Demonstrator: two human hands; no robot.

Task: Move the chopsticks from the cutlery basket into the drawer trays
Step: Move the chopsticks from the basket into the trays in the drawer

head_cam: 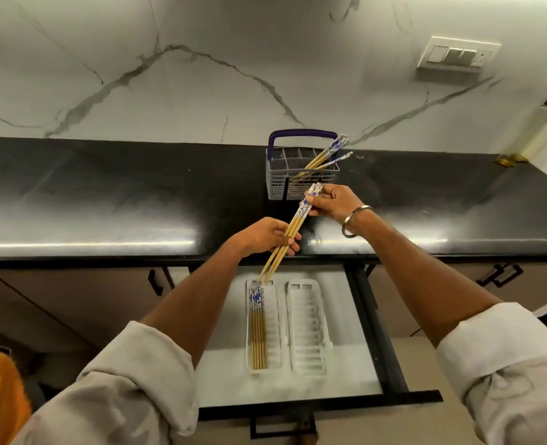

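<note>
Both hands hold one chopstick bundle (293,227) above the open drawer (366,319): left hand (267,236) grips mid-shaft, right hand (333,202) pinches the patterned ends. More chopsticks (318,162) remain in the cutlery basket (278,181); others (258,329) lie in the left tray (277,335).

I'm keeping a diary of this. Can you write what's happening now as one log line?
left hand + right hand: holding blue-patterned wooden chopsticks | grey plastic cutlery basket: some remain | left white drawer tray: some placed

One head-worn wide-angle camera looks forward and steeply down, close above the glossy black stone countertop (105,200) and open white-lined drawer (346,348).
</note>
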